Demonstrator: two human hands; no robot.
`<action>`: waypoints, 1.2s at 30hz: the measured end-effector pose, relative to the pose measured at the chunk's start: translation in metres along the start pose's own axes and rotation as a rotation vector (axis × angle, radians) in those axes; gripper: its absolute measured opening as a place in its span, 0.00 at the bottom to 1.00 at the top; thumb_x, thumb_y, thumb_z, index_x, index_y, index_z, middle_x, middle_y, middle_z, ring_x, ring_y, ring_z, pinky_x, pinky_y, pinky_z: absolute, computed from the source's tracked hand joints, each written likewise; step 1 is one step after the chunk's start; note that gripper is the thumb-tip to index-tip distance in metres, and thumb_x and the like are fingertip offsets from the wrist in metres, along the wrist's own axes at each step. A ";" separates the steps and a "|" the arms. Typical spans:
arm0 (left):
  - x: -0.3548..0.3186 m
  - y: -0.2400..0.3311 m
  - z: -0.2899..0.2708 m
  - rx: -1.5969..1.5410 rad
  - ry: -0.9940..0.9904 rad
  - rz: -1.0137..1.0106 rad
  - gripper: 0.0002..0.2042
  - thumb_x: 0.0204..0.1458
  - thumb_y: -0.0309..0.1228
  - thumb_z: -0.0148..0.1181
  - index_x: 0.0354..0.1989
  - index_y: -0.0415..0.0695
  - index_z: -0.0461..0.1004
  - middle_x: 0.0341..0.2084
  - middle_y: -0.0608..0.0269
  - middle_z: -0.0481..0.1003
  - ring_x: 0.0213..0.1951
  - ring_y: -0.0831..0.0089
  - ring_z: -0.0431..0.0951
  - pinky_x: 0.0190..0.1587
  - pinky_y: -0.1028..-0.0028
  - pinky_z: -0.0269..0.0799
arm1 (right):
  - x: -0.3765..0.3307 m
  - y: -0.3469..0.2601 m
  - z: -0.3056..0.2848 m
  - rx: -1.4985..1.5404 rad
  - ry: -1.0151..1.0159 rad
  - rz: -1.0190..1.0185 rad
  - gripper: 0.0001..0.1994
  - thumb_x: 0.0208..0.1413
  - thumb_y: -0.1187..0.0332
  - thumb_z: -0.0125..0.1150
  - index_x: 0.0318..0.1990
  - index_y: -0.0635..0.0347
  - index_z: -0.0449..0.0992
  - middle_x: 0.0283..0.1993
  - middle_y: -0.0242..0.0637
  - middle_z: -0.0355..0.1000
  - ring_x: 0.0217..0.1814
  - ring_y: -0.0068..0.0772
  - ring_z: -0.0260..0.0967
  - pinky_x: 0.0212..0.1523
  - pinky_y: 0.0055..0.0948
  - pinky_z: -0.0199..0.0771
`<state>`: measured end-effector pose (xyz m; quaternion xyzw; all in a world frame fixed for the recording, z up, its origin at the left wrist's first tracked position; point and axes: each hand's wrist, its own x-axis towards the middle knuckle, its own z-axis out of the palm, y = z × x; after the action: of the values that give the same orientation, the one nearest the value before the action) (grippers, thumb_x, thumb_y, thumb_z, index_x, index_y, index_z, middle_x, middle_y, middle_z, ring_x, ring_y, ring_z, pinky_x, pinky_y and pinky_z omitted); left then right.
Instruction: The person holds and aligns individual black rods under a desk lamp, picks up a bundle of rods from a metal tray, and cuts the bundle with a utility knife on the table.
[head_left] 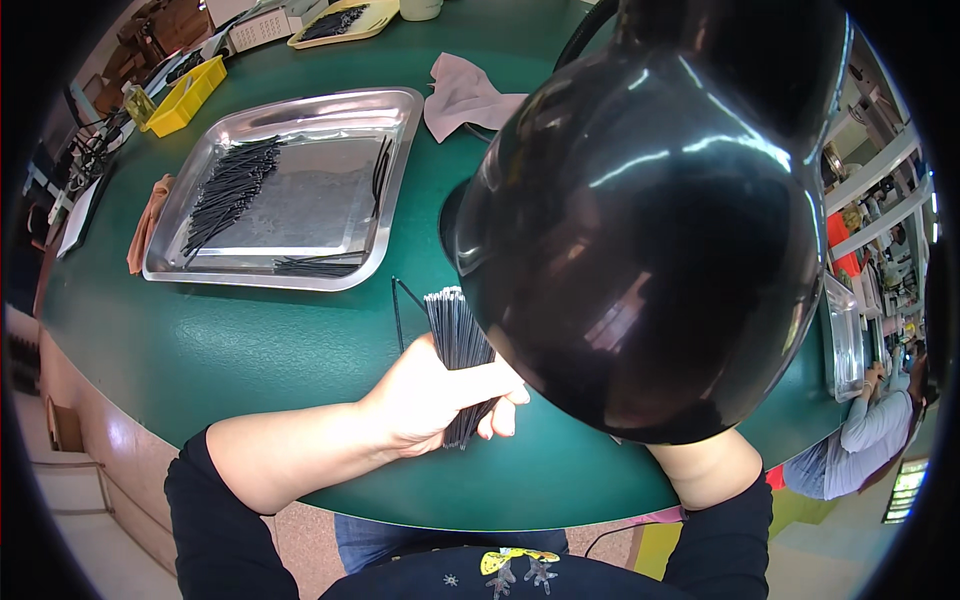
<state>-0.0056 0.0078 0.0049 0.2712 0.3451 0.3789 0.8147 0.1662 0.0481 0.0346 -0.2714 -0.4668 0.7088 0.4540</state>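
Your left hand [430, 395] is gripping a bundle [457, 328] near the desk's [280, 350] front edge — the lamp [650, 250] is hiding your right hand, state untellable.

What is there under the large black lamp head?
The right forearm passes under the lamp head. The right hand is covered, so whether it holds anything there cannot be seen.

Short black sleeves [215, 520] end a black top [410, 580] bearing a yellow print [518, 555]; pale branching motifs [540, 573] adjoin the print, a small starburst [451, 580] left of it, blue trousers [375, 538] beyond.
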 end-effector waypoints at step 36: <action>-0.001 -0.001 -0.003 -0.026 -0.058 -0.063 0.05 0.45 0.23 0.54 0.21 0.33 0.72 0.14 0.56 0.71 0.18 0.72 0.73 0.22 0.78 0.70 | 0.001 -0.001 0.004 -0.161 0.025 -0.054 0.24 0.55 0.63 0.40 0.58 0.61 0.49 0.58 0.40 0.51 0.61 0.33 0.46 0.62 0.30 0.41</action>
<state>-0.0076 0.0074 0.0031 0.2608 0.3246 0.3495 0.8393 0.1628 0.0469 0.0373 -0.3032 -0.5237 0.6531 0.4553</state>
